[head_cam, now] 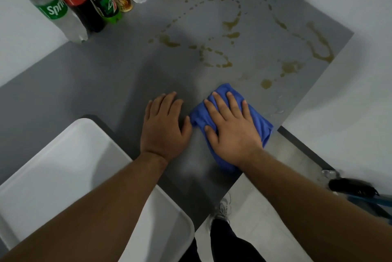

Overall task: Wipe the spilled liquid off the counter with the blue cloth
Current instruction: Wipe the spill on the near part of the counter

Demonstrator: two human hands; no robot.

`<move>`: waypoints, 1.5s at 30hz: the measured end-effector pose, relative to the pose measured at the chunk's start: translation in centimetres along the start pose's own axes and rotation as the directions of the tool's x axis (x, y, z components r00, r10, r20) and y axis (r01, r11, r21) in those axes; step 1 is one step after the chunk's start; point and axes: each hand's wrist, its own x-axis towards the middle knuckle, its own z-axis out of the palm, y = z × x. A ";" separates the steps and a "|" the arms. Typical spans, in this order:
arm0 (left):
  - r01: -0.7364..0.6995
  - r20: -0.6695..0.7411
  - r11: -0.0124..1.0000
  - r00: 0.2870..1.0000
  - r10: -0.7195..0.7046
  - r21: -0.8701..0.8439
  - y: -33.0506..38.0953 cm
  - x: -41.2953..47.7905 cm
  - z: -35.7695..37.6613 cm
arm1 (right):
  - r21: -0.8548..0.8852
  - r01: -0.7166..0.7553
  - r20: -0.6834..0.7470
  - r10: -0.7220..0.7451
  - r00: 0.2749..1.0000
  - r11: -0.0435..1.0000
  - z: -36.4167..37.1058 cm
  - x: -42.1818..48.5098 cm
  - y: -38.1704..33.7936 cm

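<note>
Cloth (230,121) lay flat on the grey surface (84,83), pinned under the right hand (231,129), whose grip was spread open on top of it; the left hand (164,128), fingers apart and empty, braced just beside the cloth. Brown spill (230,25) sat beyond the cloth, mostly untouched. A careless sweep risked smearing liquid off the edge nearest the cloth.

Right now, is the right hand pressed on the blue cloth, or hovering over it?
Touching. The head view shows the right hand lying flat on the blue cloth, fingers spread, thumb sunk into its folds, with no gap visible.
</note>
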 end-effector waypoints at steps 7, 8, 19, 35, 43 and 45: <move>-0.012 -0.016 0.999 1.000 0.012 0.032 0.2 0.1 0.2 | 0.020 0.241 0.020 -0.241 0.970 0.970 0.5 -3.6 4.3; -0.012 -0.017 0.999 1.000 0.013 0.040 0.3 0.1 0.1 | 0.008 0.231 0.027 -0.231 0.973 0.973 0.3 -3.3 5.1; -0.003 0.004 0.998 1.000 0.003 0.061 0.4 0.0 -0.1 | 0.001 0.173 0.005 -0.173 0.985 0.985 0.7 -1.9 3.2; 0.015 0.057 0.996 0.998 -0.021 0.091 0.9 0.3 -0.5 | 0.035 0.235 0.006 -0.235 0.972 0.971 -0.2 -1.1 6.7; 0.007 0.044 0.995 0.999 -0.012 0.101 0.7 1.2 -0.2 | 0.008 0.076 -0.010 -0.076 0.997 0.997 -1.7 2.3 11.9; 0.014 0.036 0.995 0.999 -0.018 0.101 0.8 1.3 -0.1 | -0.002 0.002 0.006 -0.002 1.000 1.000 -1.9 4.0 10.0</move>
